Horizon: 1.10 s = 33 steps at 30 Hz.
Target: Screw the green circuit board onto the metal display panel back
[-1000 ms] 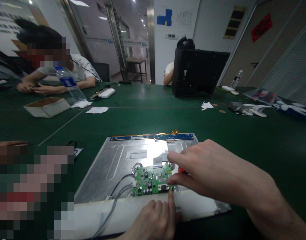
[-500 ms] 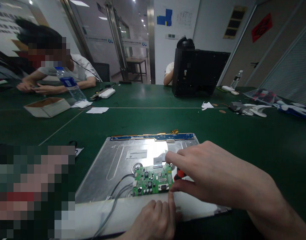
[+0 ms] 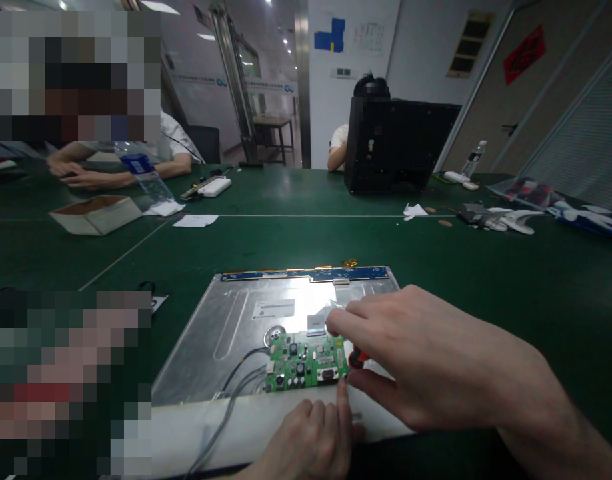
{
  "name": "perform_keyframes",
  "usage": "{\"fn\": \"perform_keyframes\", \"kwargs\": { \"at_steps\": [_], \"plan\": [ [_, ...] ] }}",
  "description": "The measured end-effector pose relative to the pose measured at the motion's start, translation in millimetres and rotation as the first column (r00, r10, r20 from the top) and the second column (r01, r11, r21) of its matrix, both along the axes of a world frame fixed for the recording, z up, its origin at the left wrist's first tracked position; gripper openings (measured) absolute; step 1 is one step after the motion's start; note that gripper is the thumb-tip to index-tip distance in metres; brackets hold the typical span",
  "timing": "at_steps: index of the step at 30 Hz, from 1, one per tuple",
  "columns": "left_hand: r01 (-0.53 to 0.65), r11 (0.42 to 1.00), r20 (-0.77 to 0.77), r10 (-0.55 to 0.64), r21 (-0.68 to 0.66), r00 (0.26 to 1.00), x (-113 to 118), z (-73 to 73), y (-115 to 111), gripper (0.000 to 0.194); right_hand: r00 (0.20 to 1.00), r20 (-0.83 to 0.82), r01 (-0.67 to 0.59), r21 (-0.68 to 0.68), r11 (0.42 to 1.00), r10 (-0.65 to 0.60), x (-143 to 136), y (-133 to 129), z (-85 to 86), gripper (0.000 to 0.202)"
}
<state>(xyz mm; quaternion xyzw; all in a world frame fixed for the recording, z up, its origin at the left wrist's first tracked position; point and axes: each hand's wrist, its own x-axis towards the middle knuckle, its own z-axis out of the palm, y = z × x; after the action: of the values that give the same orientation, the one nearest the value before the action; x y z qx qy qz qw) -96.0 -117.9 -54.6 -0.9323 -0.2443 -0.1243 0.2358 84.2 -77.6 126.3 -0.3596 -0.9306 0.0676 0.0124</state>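
A green circuit board [image 3: 306, 360] lies on the back of a silver display panel [image 3: 201, 347], near a white strip [image 3: 186, 427] along the panel's near edge. My left hand [image 3: 311, 440] has its fingers curled, except the index finger, whose tip touches the board's near right corner. Over the board's right side, my right hand [image 3: 411, 353] is bent round a red and black tool [image 3: 357, 358], mostly hidden beneath it. Its thumb tip is close to my left fingertip. Grey cables [image 3: 231, 400] run from the board's left side.
Beyond the panel are an open box [image 3: 96, 217], a water bottle [image 3: 146, 173], white papers [image 3: 196, 221] and a large black device [image 3: 401, 147]. Two people sit across the green table [image 3: 286, 233]. A grey and white item [image 3: 496, 218] lies at right.
My right hand has shifted slightly nearer to me, its thumb now a little apart from my left fingertip. The red and black tool has moved slightly left and nearer. My left hand has barely moved.
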Motion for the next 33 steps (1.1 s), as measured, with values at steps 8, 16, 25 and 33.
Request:
{"fn": "perform_keyframes", "kwargs": {
  "at_steps": [8,16,25,33],
  "plan": [
    [0.006,1.0,-0.042,-0.005,0.017,0.999,-0.7,-0.2,-0.6,0.032,0.994,0.037,0.101,0.044,0.994,-0.103,-3.4,6.6,-5.8,0.019],
    [0.0,1.0,-0.028,0.0,0.021,1.0,-1.1,1.2,0.1,0.03,1.0,0.022,-0.009,0.012,1.0,0.009,-0.6,1.6,-1.3,0.01],
    [0.005,1.0,0.002,-0.005,0.012,1.0,-1.0,-1.6,-0.1,0.03,0.998,0.015,0.06,0.014,0.998,-0.06,-1.9,3.5,-5.0,0.015],
    [0.008,1.0,-0.023,-0.008,0.02,1.0,-1.7,-1.7,0.0,0.029,0.999,0.013,0.03,0.049,0.998,-0.031,-2.3,3.4,-3.8,0.008]
  ]
}}
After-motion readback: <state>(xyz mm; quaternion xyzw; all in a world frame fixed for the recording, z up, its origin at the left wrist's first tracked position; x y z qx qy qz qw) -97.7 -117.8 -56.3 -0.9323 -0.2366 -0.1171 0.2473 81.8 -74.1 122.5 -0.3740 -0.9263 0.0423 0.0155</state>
